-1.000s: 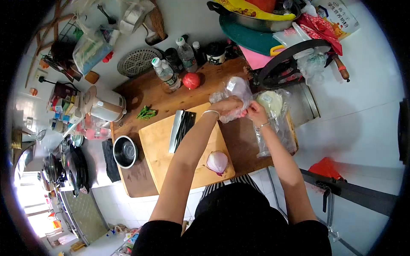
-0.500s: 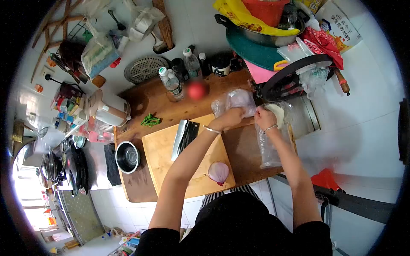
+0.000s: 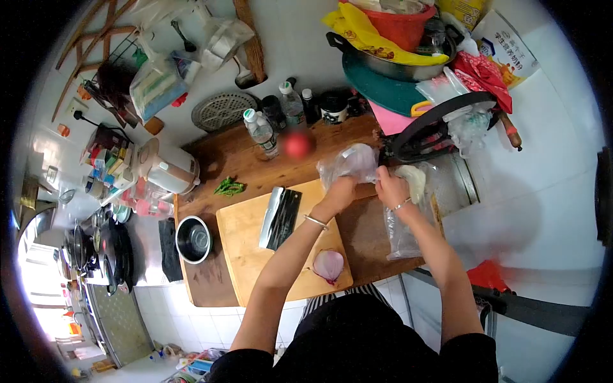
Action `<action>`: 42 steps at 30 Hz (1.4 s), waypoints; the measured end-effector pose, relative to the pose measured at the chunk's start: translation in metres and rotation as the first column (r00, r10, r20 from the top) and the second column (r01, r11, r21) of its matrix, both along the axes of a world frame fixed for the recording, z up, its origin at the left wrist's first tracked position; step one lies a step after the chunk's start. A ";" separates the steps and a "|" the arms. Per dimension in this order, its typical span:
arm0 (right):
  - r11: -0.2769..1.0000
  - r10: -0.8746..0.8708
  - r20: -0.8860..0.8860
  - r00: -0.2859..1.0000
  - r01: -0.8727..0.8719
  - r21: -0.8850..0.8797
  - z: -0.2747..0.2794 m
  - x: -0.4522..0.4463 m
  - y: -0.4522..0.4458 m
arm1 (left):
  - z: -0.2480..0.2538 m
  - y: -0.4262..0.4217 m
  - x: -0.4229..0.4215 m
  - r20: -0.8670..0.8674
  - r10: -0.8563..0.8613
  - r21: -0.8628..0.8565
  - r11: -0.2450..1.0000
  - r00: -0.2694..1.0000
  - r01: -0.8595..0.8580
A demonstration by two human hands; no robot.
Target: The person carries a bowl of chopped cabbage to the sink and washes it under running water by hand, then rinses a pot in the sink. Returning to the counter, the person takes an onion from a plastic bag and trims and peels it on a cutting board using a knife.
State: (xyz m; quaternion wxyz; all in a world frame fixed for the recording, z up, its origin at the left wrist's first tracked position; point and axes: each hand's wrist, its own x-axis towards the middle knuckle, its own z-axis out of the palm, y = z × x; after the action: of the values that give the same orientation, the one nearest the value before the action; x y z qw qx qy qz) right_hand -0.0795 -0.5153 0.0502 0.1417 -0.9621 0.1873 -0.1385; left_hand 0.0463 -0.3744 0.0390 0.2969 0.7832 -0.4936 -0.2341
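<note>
Chinese lettering on a white packet

The white packet (image 3: 507,48) at the upper right carries dark Chinese characters: a smaller line that appears to read 高个子, and below it a larger line, 学生营养奶粉 (student nutrition milk powder). The yellow bag (image 3: 365,35) near it bears red marks too small to read. Labels on the front bottle (image 3: 261,135), the rear bottle (image 3: 292,105) and the dark jar (image 3: 334,107) are illegible.

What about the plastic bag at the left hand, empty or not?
Not empty: a round, purplish thing shows through the clear bag.
</note>
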 end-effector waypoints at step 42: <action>0.993 0.103 -0.193 0.976 -0.112 -0.038 -0.031 0.033 0.020 | -0.074 -0.011 0.001 -0.118 0.194 -0.072 0.976 0.974 -0.203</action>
State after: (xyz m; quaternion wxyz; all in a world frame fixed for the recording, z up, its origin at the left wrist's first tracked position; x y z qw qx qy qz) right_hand -0.0465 -0.4956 0.0191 0.1070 -0.9828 0.1445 -0.0421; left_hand 0.0474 -0.3854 -0.0353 0.3782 0.8014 -0.4050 -0.2252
